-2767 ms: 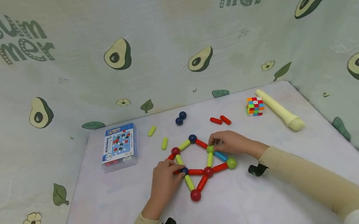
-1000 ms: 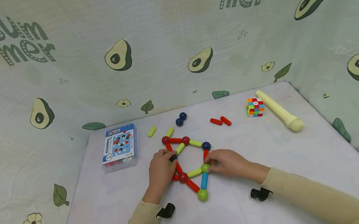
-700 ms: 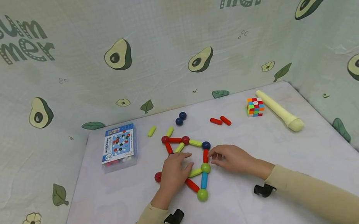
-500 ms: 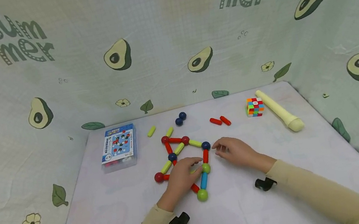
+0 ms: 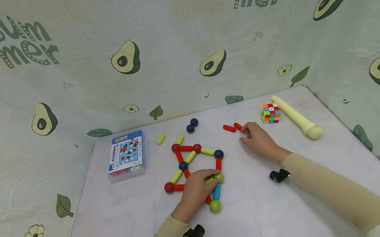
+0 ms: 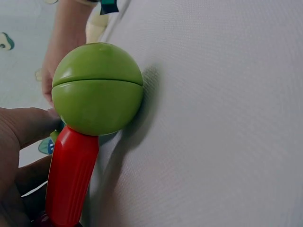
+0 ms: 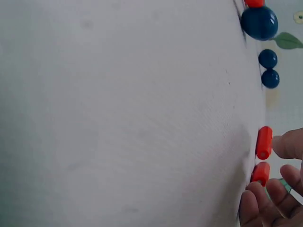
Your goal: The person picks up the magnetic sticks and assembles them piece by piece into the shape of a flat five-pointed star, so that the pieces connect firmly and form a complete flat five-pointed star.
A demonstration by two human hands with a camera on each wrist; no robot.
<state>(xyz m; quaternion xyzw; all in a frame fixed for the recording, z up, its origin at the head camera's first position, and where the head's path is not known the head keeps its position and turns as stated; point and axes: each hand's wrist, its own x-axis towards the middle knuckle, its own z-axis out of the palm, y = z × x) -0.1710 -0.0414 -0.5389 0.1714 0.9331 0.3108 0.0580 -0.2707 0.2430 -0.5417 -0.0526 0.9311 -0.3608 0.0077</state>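
A flat frame of coloured magnetic sticks and balls lies mid-table. My left hand is over its near right part, thumb and index finger pinching a green ball. The palm hides a red ball and parts of the sticks. In the left wrist view, the frame's nearest green ball joins a red stick beside my fingers. My right hand reaches toward two loose red sticks. In the right wrist view, its thumb and fingers are spread close to the red stick, with nothing held.
Two loose dark blue balls and a yellow-green stick lie beyond the frame. A boxed set stands back left. At back right are a puzzle cube and a pale yellow baton. A patterned cloth hangs behind.
The frame was turned, then left lying. My left hand has shifted right from the dark blue ball to the green ball. My right hand let go of that green ball and moved back right toward the red sticks.
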